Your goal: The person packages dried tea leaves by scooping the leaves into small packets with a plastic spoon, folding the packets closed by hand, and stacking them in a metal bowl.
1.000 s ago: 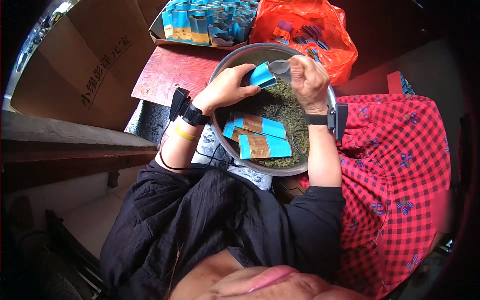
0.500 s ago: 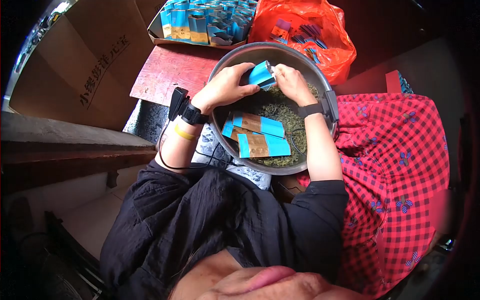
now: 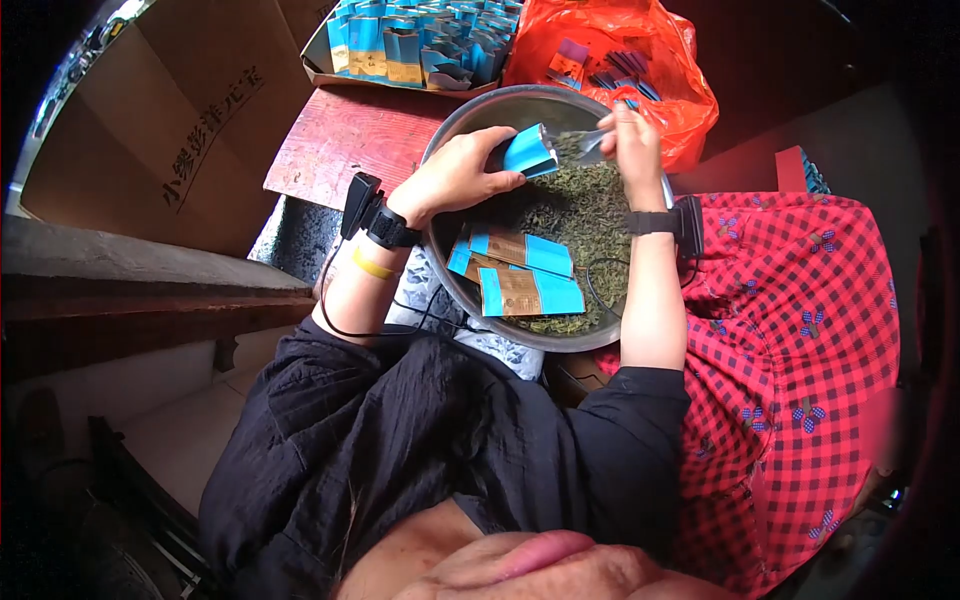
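My left hand (image 3: pixel 465 174) is closed round a blue packet (image 3: pixel 530 152), tilted with its end toward the right, over the metal basin (image 3: pixel 440 262). To the right of the packet, my right hand (image 3: pixel 634 145) grips a clear spoon (image 3: pixel 592 144) with dried green leaves at its bowl. More dried leaves (image 3: pixel 590 215) cover much of the basin's inside. Several flat blue and gold packets (image 3: pixel 530 292) lie overlapping on the leaves in the lower left of the basin.
Behind the basin, a carton (image 3: pixel 317 74) holds many blue and gold packets. A red plastic bag (image 3: pixel 690 100) with dark packets is beside it. A red board (image 3: pixel 320 150) and large cardboard box (image 3: pixel 140 130) are at left; red checked cloth (image 3: pixel 790 330) is at right.
My right hand went in to the packet's end, then moved back to the right. The spoon, hidden half a second ago, shows again with leaves on it. My left hand has barely moved.
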Demonstrator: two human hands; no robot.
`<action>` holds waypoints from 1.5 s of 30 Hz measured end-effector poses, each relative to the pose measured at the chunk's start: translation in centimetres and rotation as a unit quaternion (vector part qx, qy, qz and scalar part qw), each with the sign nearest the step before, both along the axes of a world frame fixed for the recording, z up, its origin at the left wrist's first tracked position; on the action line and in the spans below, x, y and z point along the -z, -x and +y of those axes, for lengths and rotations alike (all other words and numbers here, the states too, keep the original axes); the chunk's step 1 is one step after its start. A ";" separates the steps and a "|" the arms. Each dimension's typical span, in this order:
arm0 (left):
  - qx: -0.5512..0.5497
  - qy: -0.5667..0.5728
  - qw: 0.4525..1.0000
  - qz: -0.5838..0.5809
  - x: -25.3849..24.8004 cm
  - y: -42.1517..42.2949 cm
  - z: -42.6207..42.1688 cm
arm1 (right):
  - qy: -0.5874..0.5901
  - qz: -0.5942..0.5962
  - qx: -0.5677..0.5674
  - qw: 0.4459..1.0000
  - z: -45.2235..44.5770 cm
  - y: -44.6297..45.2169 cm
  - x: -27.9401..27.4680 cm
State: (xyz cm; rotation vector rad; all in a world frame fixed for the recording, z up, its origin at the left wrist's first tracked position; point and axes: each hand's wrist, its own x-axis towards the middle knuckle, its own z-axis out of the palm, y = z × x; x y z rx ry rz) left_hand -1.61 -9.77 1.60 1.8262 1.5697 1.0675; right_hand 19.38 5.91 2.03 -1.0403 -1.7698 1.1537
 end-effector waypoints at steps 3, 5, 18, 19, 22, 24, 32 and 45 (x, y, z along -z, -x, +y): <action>0.001 -0.003 1.000 -0.004 0.2 0.0 0.1 | -0.017 0.064 0.022 0.998 0.2 -0.6 -0.5; 0.000 -0.006 1.000 -0.008 0.3 0.0 0.1 | -0.035 0.098 0.012 0.994 -0.1 -0.4 -0.5; -0.014 0.039 0.999 -0.015 -0.8 -0.3 -0.1 | -0.558 -0.067 -0.059 0.825 -5.5 2.9 -2.7; -0.017 0.035 0.999 -0.014 -0.8 -0.3 -0.1 | -0.560 -0.065 -0.043 0.825 -5.4 2.7 -2.9; -0.013 -0.015 1.000 -0.006 0.1 -0.2 0.1 | -0.547 -0.060 -0.018 0.835 -4.8 1.9 -2.8; -0.014 -0.001 1.000 -0.001 0.0 -0.1 0.0 | -0.490 -0.061 0.026 0.869 -4.1 1.3 -2.3; -0.004 0.005 1.000 -0.012 0.2 -0.1 0.0 | -0.342 -0.286 0.012 0.895 -2.9 1.3 -0.4; -0.001 -0.007 1.000 -0.014 0.3 -0.1 0.2 | -0.068 -0.139 -0.073 0.985 -1.1 1.5 1.2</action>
